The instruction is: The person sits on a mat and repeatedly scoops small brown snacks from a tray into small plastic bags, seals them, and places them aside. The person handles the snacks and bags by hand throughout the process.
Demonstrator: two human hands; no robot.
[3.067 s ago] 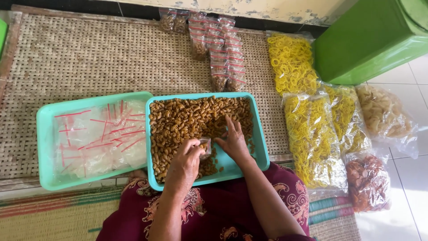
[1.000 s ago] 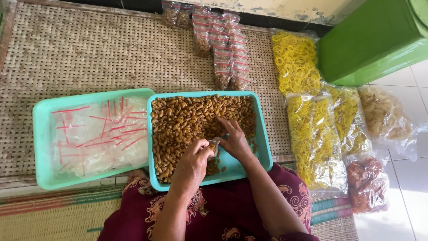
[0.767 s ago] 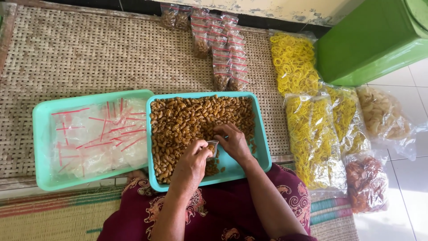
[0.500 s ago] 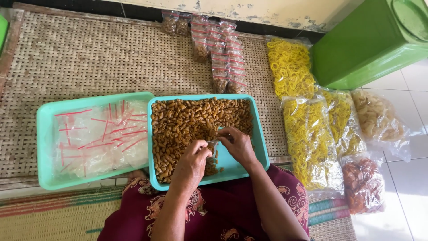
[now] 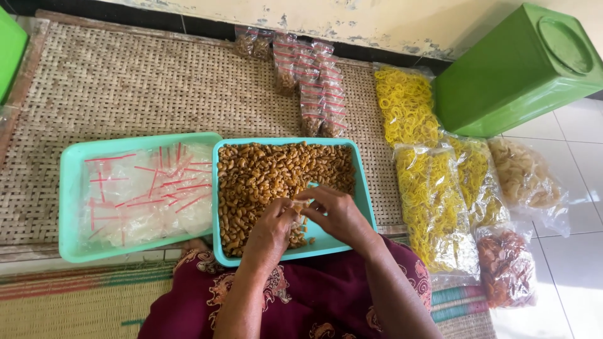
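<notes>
Macaroni snacks (image 5: 270,172) fill the teal tray (image 5: 367,201), above which the left hand (image 5: 271,229) and right hand (image 5: 336,212) pinch a small clear bag (image 5: 300,206) between their fingertips.

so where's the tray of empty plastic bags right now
In the head view the tray of empty bags sits on the woven mat, left of the snack tray, which both hands work over.

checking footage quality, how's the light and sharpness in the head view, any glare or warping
Head view: bright daylight on the white floor tiles at right, nearly washed out; soft even light over the woven mat; mild glare on the clear bags in the left tray; left hand and right hand reasonably sharp over the snack tray; wide-angle bending at the edges, the green bin leaning.
</notes>
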